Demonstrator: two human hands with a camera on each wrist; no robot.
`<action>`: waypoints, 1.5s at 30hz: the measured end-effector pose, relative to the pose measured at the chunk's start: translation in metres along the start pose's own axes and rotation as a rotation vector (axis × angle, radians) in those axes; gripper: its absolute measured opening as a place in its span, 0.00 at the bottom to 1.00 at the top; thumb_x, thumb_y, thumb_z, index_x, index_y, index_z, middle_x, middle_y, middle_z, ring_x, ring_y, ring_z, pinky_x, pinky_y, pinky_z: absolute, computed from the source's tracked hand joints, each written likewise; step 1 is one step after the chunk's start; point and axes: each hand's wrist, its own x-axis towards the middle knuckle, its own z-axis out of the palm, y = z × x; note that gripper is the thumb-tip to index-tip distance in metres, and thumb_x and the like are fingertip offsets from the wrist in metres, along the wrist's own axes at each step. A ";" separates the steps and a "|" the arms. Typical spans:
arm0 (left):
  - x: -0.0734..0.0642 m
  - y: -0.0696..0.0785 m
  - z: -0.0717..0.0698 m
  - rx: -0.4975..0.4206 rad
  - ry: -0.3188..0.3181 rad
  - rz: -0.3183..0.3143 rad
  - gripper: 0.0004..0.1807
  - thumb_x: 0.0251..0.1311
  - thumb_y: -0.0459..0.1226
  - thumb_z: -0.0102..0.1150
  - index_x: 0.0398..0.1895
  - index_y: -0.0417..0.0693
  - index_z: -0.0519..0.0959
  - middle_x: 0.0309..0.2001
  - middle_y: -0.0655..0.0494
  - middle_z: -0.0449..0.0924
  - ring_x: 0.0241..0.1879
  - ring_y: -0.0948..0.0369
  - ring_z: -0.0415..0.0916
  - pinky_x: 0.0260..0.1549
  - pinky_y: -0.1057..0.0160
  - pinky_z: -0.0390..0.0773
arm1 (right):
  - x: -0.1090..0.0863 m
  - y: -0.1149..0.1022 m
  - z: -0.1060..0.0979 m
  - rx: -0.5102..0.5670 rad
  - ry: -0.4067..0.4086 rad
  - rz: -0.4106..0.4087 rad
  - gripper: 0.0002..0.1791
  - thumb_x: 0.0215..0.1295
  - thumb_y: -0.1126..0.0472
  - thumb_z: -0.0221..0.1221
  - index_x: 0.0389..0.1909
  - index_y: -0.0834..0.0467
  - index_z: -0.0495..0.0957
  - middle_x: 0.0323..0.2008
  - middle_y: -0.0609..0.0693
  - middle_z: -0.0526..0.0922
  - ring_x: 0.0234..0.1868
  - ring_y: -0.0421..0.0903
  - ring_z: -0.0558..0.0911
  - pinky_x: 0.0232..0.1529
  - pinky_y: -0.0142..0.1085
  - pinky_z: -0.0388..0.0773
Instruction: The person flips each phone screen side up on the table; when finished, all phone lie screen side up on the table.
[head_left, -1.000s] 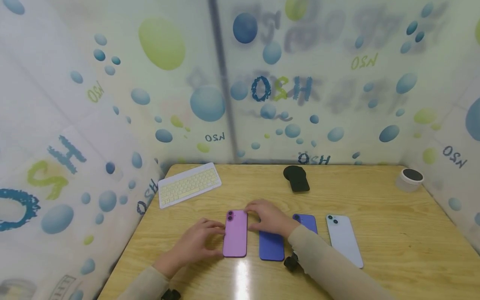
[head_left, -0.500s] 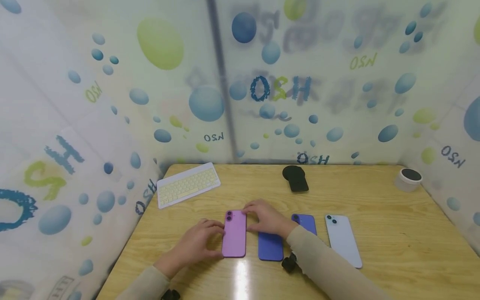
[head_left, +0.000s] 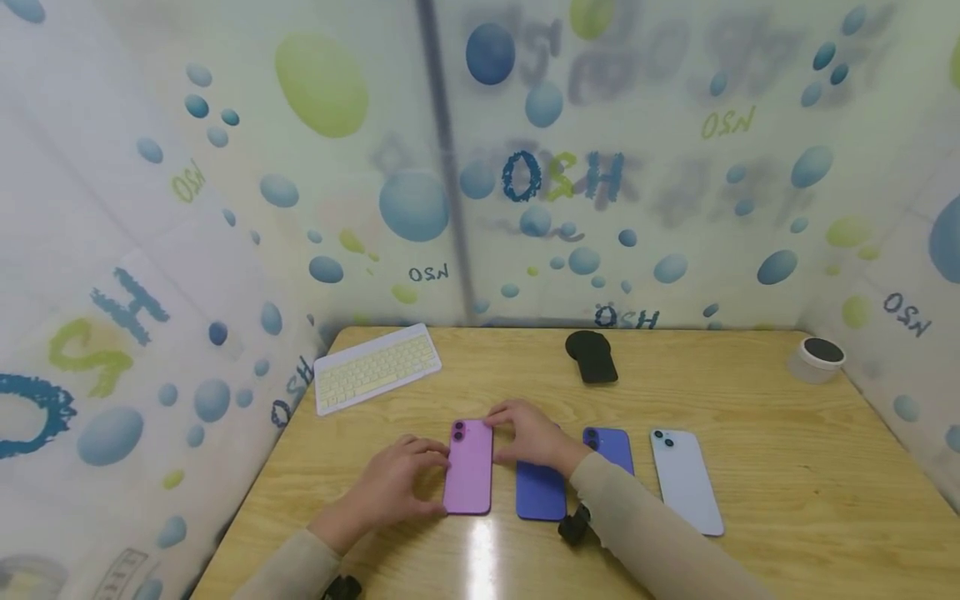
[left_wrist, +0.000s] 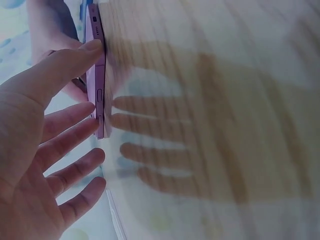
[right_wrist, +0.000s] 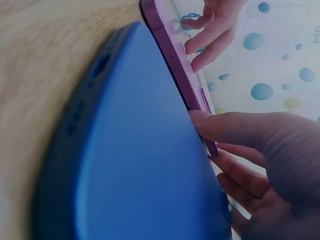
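Observation:
A pink phone (head_left: 468, 475) lies back up on the table, twin camera lenses at its upper left corner. My left hand (head_left: 397, 479) touches its left edge: in the left wrist view the thumb is at the lower corner, and the straight, spread fingers (left_wrist: 75, 132) reach along the side. On the other side is my right hand (head_left: 534, 437), its thumb against the right edge and index fingertip at the top right corner. Under that hand lies a blue phone (head_left: 541, 492), its upper part hidden; it fills much of the right wrist view (right_wrist: 140, 135).
Right of these are a second blue phone (head_left: 611, 446), partly behind the right sleeve (head_left: 652, 525), and a pale blue phone (head_left: 688, 483). Further back stand a white keyboard (head_left: 378, 367), a flat black object (head_left: 594, 358) and a white round container (head_left: 817, 358) with a dark top.

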 end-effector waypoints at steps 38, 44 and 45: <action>-0.004 -0.004 0.001 -0.348 0.035 0.005 0.44 0.40 0.52 0.84 0.66 0.64 0.77 0.63 0.67 0.80 0.57 0.58 0.77 0.55 0.51 0.80 | 0.001 -0.023 0.000 0.135 0.127 -0.078 0.35 0.54 0.52 0.78 0.64 0.50 0.81 0.65 0.51 0.78 0.69 0.55 0.74 0.71 0.56 0.69; -0.004 -0.004 -0.002 -0.388 0.062 0.026 0.45 0.42 0.55 0.83 0.68 0.63 0.76 0.64 0.65 0.79 0.55 0.55 0.76 0.49 0.55 0.80 | 0.003 -0.023 0.007 0.137 0.149 -0.099 0.36 0.52 0.51 0.79 0.64 0.52 0.81 0.63 0.50 0.80 0.67 0.54 0.76 0.70 0.55 0.70; -0.005 -0.005 -0.003 -0.395 0.063 0.027 0.45 0.43 0.55 0.82 0.69 0.62 0.75 0.64 0.64 0.79 0.55 0.54 0.76 0.49 0.55 0.80 | 0.004 -0.023 0.008 0.140 0.151 -0.102 0.36 0.52 0.51 0.79 0.64 0.52 0.81 0.63 0.51 0.80 0.67 0.54 0.76 0.70 0.55 0.70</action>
